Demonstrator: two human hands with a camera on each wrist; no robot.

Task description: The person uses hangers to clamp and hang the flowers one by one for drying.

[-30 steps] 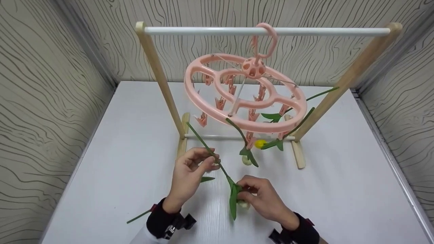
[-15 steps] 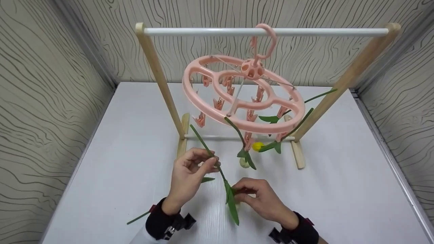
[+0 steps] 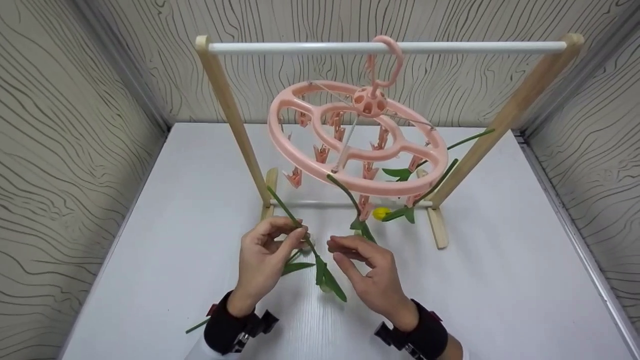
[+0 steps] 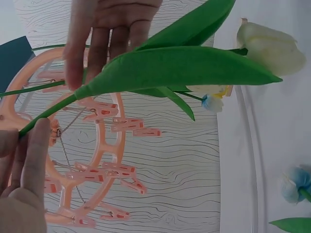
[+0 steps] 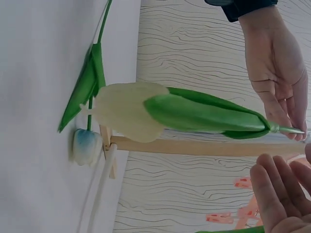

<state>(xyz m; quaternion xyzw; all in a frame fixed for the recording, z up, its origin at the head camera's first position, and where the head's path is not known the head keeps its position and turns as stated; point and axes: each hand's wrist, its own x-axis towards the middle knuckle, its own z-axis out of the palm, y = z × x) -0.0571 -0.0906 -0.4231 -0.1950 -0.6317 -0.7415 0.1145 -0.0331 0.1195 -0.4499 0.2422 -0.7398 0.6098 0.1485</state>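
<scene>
Held tulip (image 5: 194, 114): cream petals, green leaves. Tabletop tulip (image 5: 88, 80) — green leaf, blue-tinged white bloom. Clip hanger (image 3: 370, 102): pink. Wristbands (image 3: 225, 317): black. From afar I read wall panels (image 3: 475, 90) as off-white — dark wavy lines.

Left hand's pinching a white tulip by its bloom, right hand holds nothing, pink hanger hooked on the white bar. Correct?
Not the bloom: the left hand pinches the white tulip by its stem, as the head view shows. The rest stands: right hand holding nothing, pink hanger hooked on the white bar.
</scene>
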